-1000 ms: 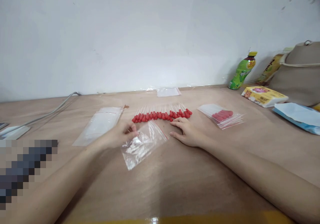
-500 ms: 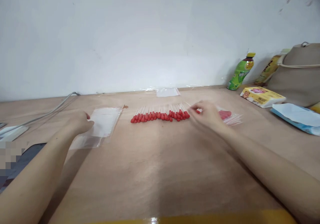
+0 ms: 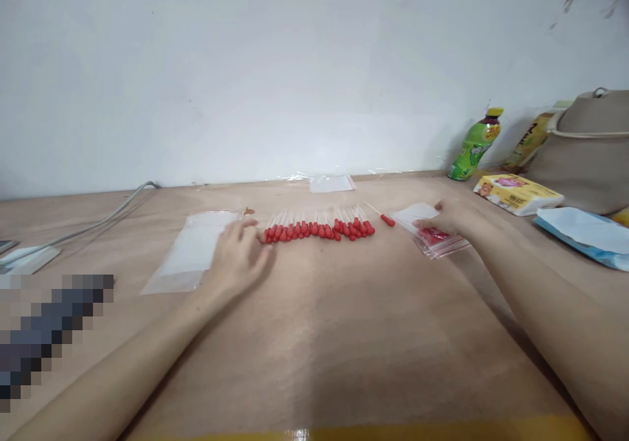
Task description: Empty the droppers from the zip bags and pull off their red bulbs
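A row of thin pale sticks with red, rounded heads (image 3: 319,230) lies across the middle of the table, heads towards me. One more red-headed stick (image 3: 388,219) lies apart at the row's right end. My left hand (image 3: 240,254) is open at the row's left end, fingers spread, fingertips close to the first heads. Beneath and behind it lie flat clear zip bags (image 3: 189,248), partly covered. My right hand (image 3: 445,219) grips a small stack of zip bags with red contents (image 3: 435,236) at its right side; part of the grip is hidden.
Another zip bag (image 3: 332,183) lies against the wall. On the right stand a green bottle (image 3: 476,145), a tissue pack (image 3: 518,193), a blue-and-white packet (image 3: 582,234) and a grey-brown bag (image 3: 584,156). A grey cable (image 3: 111,213) runs along the left.
My left hand has moved right, from the clear bags to the row. My right hand has left the lone red-headed stick and moved right onto the filled bags, which have shifted and turned.
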`<state>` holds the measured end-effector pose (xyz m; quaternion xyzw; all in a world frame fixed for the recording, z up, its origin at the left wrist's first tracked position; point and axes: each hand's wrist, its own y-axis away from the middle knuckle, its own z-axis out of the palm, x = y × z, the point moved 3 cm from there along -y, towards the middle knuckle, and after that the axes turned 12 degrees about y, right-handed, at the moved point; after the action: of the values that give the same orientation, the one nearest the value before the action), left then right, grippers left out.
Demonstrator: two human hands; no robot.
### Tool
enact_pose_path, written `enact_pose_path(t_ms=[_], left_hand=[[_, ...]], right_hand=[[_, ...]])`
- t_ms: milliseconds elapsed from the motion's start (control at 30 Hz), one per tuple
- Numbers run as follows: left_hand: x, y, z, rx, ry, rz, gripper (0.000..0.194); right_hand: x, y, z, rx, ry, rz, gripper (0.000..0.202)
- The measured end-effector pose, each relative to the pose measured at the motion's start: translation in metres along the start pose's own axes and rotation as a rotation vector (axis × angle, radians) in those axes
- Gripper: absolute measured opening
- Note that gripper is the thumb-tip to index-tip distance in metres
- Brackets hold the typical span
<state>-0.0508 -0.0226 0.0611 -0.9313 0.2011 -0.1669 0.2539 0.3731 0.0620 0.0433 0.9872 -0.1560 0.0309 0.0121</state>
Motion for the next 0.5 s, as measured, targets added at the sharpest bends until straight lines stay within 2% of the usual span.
enact_pose_path(t_ms=[67,167,400,500], left_hand=[[0.021,0.010,0.018,-0.077,0.112,0.112,0.015],[0.035,0.020,0.030,-0.114,0.261,0.184,0.013],[0.027,0.021,0.031,-0.080,0.383,0.195,0.012],[0.029,0.021,0.030,-0.060,0.415,0.214,0.011]], right_hand=[[-0.002,0.004,-0.005,0.042,0.006,0.013,0.040],[-0.007,0.014,-0.014,0.133,0.012,0.023,0.020],[-0.017,0.044,-0.042,0.294,0.055,0.055,0.026],[-0.022,0.063,-0.067,0.476,0.039,-0.026,0.026]])
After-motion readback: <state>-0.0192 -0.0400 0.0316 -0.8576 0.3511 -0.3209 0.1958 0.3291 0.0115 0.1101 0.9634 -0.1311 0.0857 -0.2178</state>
